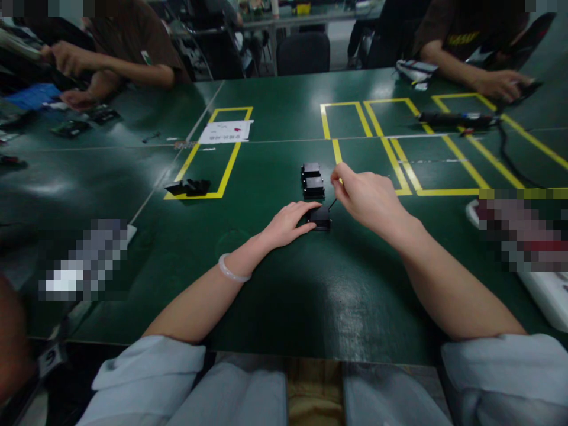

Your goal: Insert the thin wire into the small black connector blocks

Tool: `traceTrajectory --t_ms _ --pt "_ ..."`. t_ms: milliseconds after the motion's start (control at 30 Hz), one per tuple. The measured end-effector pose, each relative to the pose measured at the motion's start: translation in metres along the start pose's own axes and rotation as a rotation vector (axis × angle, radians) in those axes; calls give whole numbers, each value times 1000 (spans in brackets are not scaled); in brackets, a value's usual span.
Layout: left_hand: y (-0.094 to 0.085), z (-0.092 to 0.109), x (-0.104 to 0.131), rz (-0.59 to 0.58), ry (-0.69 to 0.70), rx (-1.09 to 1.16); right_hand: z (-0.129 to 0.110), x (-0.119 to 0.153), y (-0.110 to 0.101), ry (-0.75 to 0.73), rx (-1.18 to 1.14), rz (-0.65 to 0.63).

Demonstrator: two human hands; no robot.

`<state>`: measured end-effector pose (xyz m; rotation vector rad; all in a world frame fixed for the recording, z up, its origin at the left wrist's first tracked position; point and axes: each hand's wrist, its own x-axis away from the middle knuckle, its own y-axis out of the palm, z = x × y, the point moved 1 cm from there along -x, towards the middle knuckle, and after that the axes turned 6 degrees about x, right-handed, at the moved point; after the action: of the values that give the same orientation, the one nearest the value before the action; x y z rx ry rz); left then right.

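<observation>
With thumb and fingers, my left hand (288, 225) grips the left side of a small black block (320, 218) lying on the green table. Tiny pale screw-like points show at the block's edges. My right hand (366, 192) pinches a thin dark rod (333, 204), whose lower end slants down to the block's right upper corner. Whether the rod's tip touches a screw is too small to tell; its upper part is hidden in my fingers. Just beyond stand two similar black blocks, a nearer one (314, 186) and a farther one (311, 169), close together.
Yellow tape outlines mark the table (275, 296). A black part (189, 187) and a white paper sheet (225, 131) lie to the left. A black cylindrical tool (457, 120) with a cable lies at the right. Two people sit across the table, their hands apart from mine.
</observation>
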<state>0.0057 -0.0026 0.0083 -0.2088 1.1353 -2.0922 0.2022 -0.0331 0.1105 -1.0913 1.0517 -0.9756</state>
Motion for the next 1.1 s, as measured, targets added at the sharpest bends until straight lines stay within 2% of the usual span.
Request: traceTrajectory --t_ms 1100 --pt "0 0 -1 3 7 -2 0 2 0 -14 -28 26"
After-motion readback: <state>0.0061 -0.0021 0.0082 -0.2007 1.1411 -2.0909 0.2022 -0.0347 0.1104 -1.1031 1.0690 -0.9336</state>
